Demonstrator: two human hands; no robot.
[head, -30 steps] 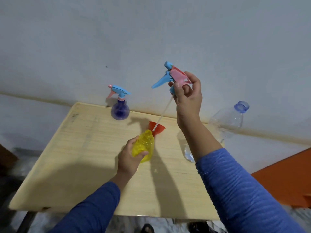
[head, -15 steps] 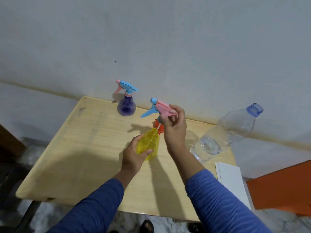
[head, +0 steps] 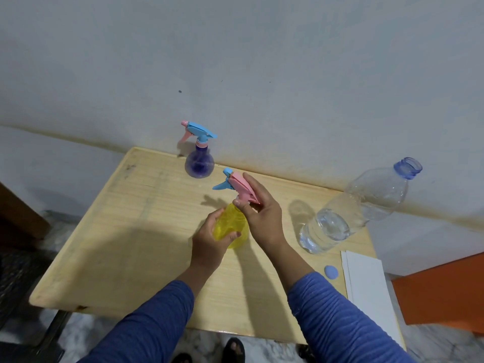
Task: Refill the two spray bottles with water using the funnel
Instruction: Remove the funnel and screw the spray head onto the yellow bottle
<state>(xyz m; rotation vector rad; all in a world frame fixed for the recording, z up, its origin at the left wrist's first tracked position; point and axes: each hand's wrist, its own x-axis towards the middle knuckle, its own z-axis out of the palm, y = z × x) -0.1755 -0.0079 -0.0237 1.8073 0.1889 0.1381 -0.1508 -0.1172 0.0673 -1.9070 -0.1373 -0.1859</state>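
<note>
Left half of the table (head: 110, 231) and its front edge lie bare. Far edge is blocked by purple spray bottle (head: 199, 163). Right edge is crowded: uncapped water bottle (head: 348, 216), blue cap (head: 331, 272), white paper (head: 366, 281).

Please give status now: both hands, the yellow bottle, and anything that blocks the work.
Left hand grips yellow bottle on table. Right hand holds spray head at its neck. Purple bottle capped, at back. Nothing in the way.

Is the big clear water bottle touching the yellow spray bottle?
Apart. The head view shows bare table and the right hand between the water bottle and the yellow spray bottle.
</note>
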